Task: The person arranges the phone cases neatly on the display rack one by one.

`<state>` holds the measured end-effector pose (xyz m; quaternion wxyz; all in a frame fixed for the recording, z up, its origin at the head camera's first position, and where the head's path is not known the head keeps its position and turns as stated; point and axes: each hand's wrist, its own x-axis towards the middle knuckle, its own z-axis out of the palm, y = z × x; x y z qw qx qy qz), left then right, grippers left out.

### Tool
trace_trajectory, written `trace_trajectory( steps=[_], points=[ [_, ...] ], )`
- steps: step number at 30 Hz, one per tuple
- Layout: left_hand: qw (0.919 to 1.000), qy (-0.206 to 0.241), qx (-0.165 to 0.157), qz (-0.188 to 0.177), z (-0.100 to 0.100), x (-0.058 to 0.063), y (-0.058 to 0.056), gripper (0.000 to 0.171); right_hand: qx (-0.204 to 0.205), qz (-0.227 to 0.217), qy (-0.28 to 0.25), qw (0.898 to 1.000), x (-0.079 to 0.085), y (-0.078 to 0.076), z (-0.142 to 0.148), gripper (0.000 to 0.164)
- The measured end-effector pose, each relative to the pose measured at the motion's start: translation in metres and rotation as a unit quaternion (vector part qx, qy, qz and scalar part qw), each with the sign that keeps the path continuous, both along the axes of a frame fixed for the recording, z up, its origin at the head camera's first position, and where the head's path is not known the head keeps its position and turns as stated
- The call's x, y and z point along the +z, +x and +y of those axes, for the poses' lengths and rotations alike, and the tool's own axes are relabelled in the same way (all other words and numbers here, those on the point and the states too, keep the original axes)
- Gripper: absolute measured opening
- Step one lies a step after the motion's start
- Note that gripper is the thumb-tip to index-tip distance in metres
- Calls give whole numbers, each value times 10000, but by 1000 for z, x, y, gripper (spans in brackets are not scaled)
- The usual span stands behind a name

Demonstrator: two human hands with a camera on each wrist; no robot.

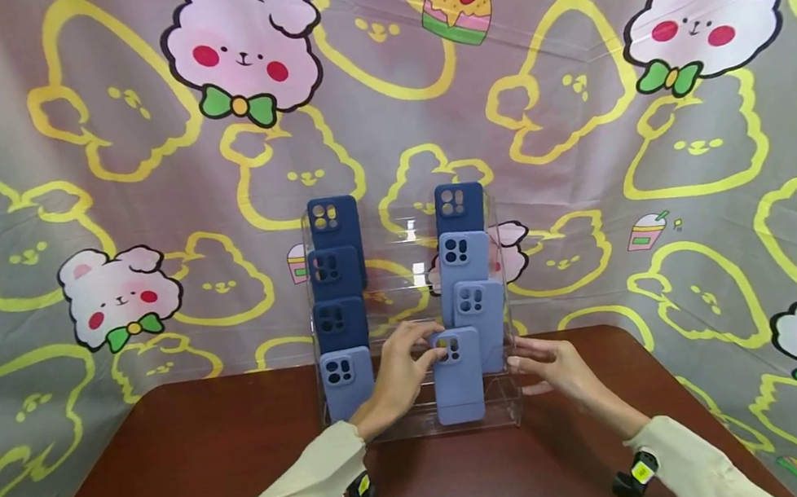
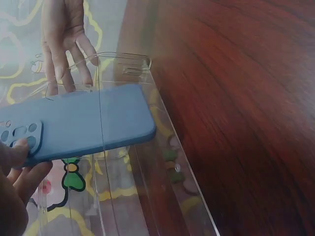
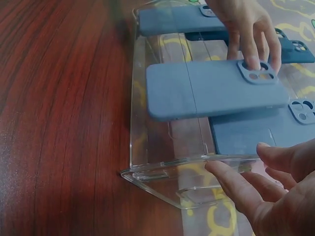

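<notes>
My left hand (image 1: 399, 371) pinches a light blue phone case (image 1: 460, 389) at its top, by the camera cutout. The thumb lies on the case's front and the fingers reach behind it. In the right wrist view this phone case (image 3: 172, 91) stands at the bottom front of a clear acrylic tiered rack (image 3: 132, 118), its lower part inside the front lip. My right hand (image 1: 558, 370) is at the rack's right side, fingers extended and thumb apart. In the left wrist view the right hand's fingers (image 2: 61, 59) are right at the rack's side edge.
Dark blue phone cases (image 1: 340, 317) fill the left column above a light blue case (image 1: 347, 381). In the right column, one dark blue case (image 1: 461, 213) stands above two light blue cases (image 1: 480, 313). The rack is on a reddish-brown table (image 1: 230, 456) before a patterned cloth (image 1: 571, 204).
</notes>
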<state>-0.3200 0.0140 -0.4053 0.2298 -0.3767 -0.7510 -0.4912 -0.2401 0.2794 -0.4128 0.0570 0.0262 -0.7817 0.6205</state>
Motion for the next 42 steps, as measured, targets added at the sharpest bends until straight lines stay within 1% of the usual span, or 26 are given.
trace_trajectory(
  steps=[5, 9, 14, 16, 21, 26, 28, 31, 34, 36, 37, 39, 40, 41, 42],
  points=[
    [9997, 152, -96, -177, 11, -8, 1, 30, 5, 50, 87, 10000, -1, 1, -2, 56],
    [9992, 227, -249, -195, 22, -12, 3, 31, 11, 124, 185, 9998, -1, 0, -1, 54],
    [9990, 297, -312, -88, 34, -14, 5, 30, 131, 319, 318, 9989, 0, 1, -6, 51],
    [9989, 336, -327, -18, 36, -15, 6, 30, 156, 358, 375, 9985, 0, 1, -7, 50],
    [9991, 231, -364, 23, 37, -15, 5, 31, 226, 340, 495, 9979, 4, 2, -5, 51],
    [9991, -8, -414, -81, 36, -11, 6, 31, 328, 335, 517, 9976, 4, -2, -6, 52],
    [9993, -118, -334, -120, 35, -10, 6, 31, 375, 315, 529, 9974, 4, -3, -8, 52],
    [9993, -370, -81, -80, 32, -9, 8, 34, 402, 287, 530, 9974, 3, -5, -10, 52],
    [9979, -636, 104, 78, 26, -6, 11, 40, 357, 258, 480, 9979, 4, -4, -10, 52],
    [9966, -806, 113, 123, 21, -4, 13, 45, 307, 312, 532, 9976, 5, -3, -8, 53],
    [9959, -896, 71, 112, 18, -2, 15, 49, 280, 385, 639, 9968, 5, -2, -7, 54],
    [9933, -1153, -74, 76, 12, 2, 18, 55, 167, 664, 967, 9930, 6, 1, -4, 58],
    [9912, -1310, -169, 73, 9, 5, 20, 58, 70, 884, 1202, 9888, 7, 2, -3, 59],
    [9886, -1480, -256, 76, 6, 7, 21, 62, -74, 1151, 1537, 9814, 7, 4, -1, 61],
    [9856, -1655, -341, 92, 3, 10, 23, 65, -229, 1492, 1929, 9695, 8, 5, 1, 63]
  ],
)
